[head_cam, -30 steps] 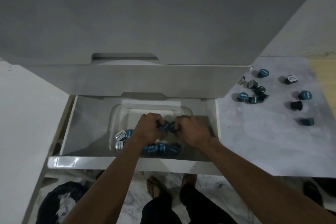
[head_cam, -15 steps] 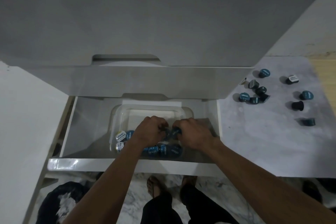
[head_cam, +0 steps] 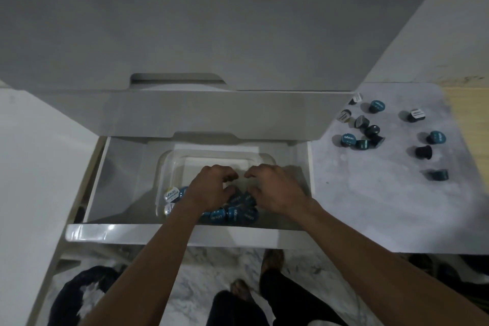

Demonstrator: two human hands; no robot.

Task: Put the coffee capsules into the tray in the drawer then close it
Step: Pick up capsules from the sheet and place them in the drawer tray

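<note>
Spanning the upper part of the view, a grey cabinet front (head_cam: pixel 211 21) overhangs an open white drawer (head_cam: pixel 127 172), whose front edge (head_cam: pixel 132 233) lies nearest the person. To the right of the drawer a pale marbled tabletop (head_cam: pixel 383 206) extends to its far right corner. Inside the drawer, a clear plastic tray (head_cam: pixel 169 164) sits toward the middle, its far half bare. Both forearms reach over the drawer's front edge into the tray. The left hand (head_cam: pixel 211 190) and the right hand (head_cam: pixel 275 190) hover side by side above the tray's near half, fingers loosely curled downward; each grip is released and holds nothing. Beneath and between the hands, a pile of teal coffee capsules (head_cam: pixel 230 213) fills the tray's near edge, and two white-lidded capsules (head_cam: pixel 170 194) lie at its near left corner. Whether any fingertip touches the pile cannot be told. On the tabletop, loose capsules (head_cam: pixel 362 127) cluster near the far left corner beside the drawer, some upright, some tipped. Others stand well apart toward the right edge: a teal one (head_cam: pixel 438 137), a black one (head_cam: pixel 423 151), and one lying on its side (head_cam: pixel 438 174). Below the drawer front, marbled floor (head_cam: pixel 211 267) and the person's feet (head_cam: pixel 274 259) show.
</note>
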